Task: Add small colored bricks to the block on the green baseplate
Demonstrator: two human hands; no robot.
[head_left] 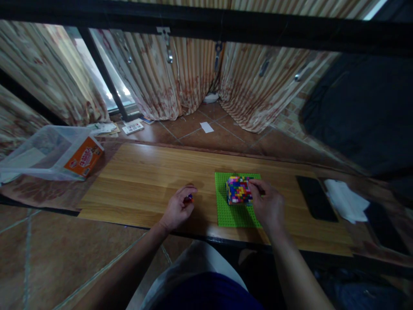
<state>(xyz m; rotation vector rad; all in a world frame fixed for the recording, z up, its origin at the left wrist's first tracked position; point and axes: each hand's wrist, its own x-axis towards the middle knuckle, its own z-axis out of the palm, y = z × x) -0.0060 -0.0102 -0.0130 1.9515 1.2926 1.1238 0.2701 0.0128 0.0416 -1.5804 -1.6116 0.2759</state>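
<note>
"Where is the brick structure (pixel 238 192)?"

"On the green baseplate (pixel 232 219), towards its far side. The plate lies right of the middle of the wooden counter (pixel 142 172), close to the near edge."

"What does it look like?"

"A compact block of mixed colours: red, yellow, blue, pink, white, green."

"And the right hand (pixel 270 207)?"

"Its fingers are bent together at the structure's right side, covering part of it. I can't tell whether a loose brick is between them."

"The left hand (pixel 177 209)?"

"Over the counter, left of the baseplate and apart from it, loosely curled around a few small bricks (pixel 189 198), dark and orange-red."

"Anything else about?"

"A black flat slab (pixel 316 198) lies near the counter's right edge, with a white bundle (pixel 345 200) just beside it, farther right. Past the left edge sits a clear plastic bin (pixel 51 168) with an orange label (pixel 84 158)."

"And beyond the far edge?"

"A small white paper (pixel 207 127) on the tiled floor (pixel 190 138), in front of striped curtains (pixel 190 77)."
</note>
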